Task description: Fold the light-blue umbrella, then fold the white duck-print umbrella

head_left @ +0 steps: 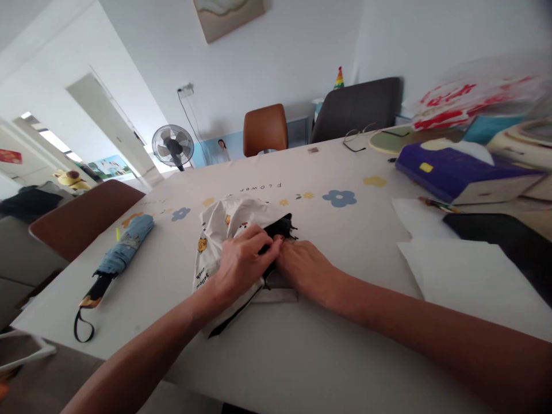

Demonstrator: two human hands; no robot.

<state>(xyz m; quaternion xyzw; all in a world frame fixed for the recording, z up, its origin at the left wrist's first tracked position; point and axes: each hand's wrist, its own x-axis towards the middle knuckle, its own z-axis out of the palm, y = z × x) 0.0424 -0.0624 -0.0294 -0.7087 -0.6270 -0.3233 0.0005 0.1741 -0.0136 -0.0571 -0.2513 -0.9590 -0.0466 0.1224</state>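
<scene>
A white umbrella (pixel 213 244) with a cartoon print and a black underside lies loosely folded on the table in front of me. My left hand (pixel 245 256) lies over its canopy, fingers bent and pinched on the fabric at the black opening. From the other side my right hand (pixel 304 267) grips the umbrella near that opening, fingertips close to those of my left. Dark rib ends stick out just beyond my fingers. My hands and the canopy hide the umbrella's shaft. Off to the left rests a blue folded umbrella (pixel 125 247) with a black wrist loop, untouched.
The white table (pixel 353 356) carries a flower print. On its right are paper sheets (pixel 470 276), a black flat object (pixel 495 230), a purple tissue box (pixel 444 167), eyeglasses (pixel 356 141) and a plastic bag (pixel 466 100). Chairs (pixel 265 129) and a fan (pixel 173 146) stand beyond.
</scene>
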